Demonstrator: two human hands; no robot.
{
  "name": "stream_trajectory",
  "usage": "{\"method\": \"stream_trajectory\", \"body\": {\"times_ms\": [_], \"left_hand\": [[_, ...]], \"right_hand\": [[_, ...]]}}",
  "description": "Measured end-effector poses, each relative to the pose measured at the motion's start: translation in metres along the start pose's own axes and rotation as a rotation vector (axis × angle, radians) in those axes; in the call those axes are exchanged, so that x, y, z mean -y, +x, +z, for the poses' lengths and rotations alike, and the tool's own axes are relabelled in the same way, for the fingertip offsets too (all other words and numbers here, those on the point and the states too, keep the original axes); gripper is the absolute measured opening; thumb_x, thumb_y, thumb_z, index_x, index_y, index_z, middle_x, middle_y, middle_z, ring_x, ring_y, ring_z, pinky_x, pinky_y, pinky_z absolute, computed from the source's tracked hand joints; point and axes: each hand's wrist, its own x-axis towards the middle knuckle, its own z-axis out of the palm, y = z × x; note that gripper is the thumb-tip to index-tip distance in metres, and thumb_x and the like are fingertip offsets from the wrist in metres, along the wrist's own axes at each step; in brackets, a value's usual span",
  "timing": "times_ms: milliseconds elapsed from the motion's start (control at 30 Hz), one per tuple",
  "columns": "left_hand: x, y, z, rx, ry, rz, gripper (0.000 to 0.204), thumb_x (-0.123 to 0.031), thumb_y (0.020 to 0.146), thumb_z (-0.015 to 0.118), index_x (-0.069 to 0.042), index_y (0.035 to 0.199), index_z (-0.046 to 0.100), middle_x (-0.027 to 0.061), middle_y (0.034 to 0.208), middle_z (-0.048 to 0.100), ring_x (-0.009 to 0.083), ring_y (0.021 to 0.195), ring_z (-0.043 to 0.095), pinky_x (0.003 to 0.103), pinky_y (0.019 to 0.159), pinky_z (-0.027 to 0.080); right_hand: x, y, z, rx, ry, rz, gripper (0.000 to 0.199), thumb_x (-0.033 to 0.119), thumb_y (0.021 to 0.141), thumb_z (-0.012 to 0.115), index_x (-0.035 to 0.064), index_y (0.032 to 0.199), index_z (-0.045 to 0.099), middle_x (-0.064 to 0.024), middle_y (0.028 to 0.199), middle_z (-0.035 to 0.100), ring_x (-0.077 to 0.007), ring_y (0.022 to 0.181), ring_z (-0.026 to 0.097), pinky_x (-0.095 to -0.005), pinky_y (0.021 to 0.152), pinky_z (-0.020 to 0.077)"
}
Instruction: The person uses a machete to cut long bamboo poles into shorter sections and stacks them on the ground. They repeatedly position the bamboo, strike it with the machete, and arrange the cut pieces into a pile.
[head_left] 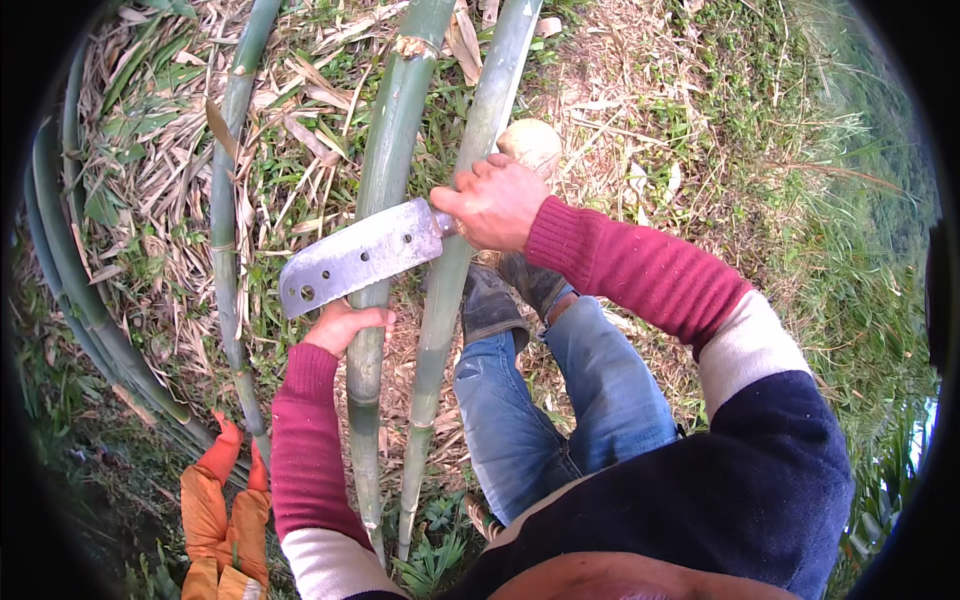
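Observation:
My right hand (495, 205) is closed around the handle of a broad cleaver (355, 255). Its grey blade, pierced with several round holes, points left across a thick green bamboo pole (385, 160). Just below the blade, my left hand (345, 325) grips that pole from its left side, thumb lying over it; the other fingers are mostly hidden. A second, paler bamboo pole (440, 320) runs alongside on the right, passing under my right hand. Whether the blade's edge touches the thick pole, I cannot tell.
More bamboo poles (225, 210) lie or lean at the left. A pale round object (530, 145) is beyond my right hand. My dark boots (490, 305) are right of the poles. Another person's orange trousers (205, 510) show at lower left. Dry leaves and grass cover the ground.

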Motion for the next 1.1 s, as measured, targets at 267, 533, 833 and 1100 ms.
{"method": "stream_trajectory", "body": {"times_ms": [267, 533, 833, 1100], "left_hand": [[-0.010, -0.002, 0.008, 0.095, -0.069, 0.020, 0.036, -0.009, 0.075, 0.075, 0.003, 0.104, 0.058, 0.0101, 0.081, 0.064, 0.0203, 0.069, 0.065, 0.036, 0.065, 0.057], [-0.014, 0.005, 0.003, 0.068, -0.031, 0.032, 0.036, -0.006, 0.073, 0.076, 0.005, 0.102, 0.057, 0.0128, 0.080, 0.066, 0.0203, 0.065, 0.065, 0.035, 0.061, 0.057], [-0.011, 0.003, 0.005, 0.075, -0.018, 0.072, 0.030, -0.008, 0.074, 0.074, 0.004, 0.099, 0.061, 0.0111, 0.077, 0.066, 0.0185, 0.063, 0.064, 0.033, 0.061, 0.054], [-0.010, 0.005, 0.008, 0.021, -0.021, 0.091, 0.028, -0.008, 0.074, 0.074, 0.003, 0.097, 0.062, 0.0105, 0.075, 0.067, 0.0177, 0.061, 0.064, 0.032, 0.060, 0.053]], "right_hand": [[-0.050, 0.019, -0.033, -0.075, 0.024, 0.249, 0.029, 0.022, 0.078, 0.065, 0.0111, 0.104, 0.058, -0.0139, 0.080, 0.069, -0.0326, 0.074, 0.070, -0.0453, 0.066, 0.0565], [-0.075, 0.038, -0.027, -0.201, -0.034, 0.421, 0.025, 0.022, 0.081, 0.062, 0.0095, 0.102, 0.060, -0.0151, 0.078, 0.069, -0.0316, 0.071, 0.070, -0.0442, 0.063, 0.0562], [-0.077, 0.047, -0.036, -0.112, 0.010, 0.501, 0.032, 0.026, 0.077, 0.067, 0.0146, 0.106, 0.058, -0.0124, 0.077, 0.067, -0.0331, 0.075, 0.070, -0.0455, 0.071, 0.0559], [-0.061, 0.014, -0.012, -0.101, -0.145, -0.062, 0.028, 0.026, 0.076, 0.068, 0.0144, 0.098, 0.057, -0.0093, 0.069, 0.061, -0.0311, 0.071, 0.067, -0.0463, 0.066, 0.0518]]}}
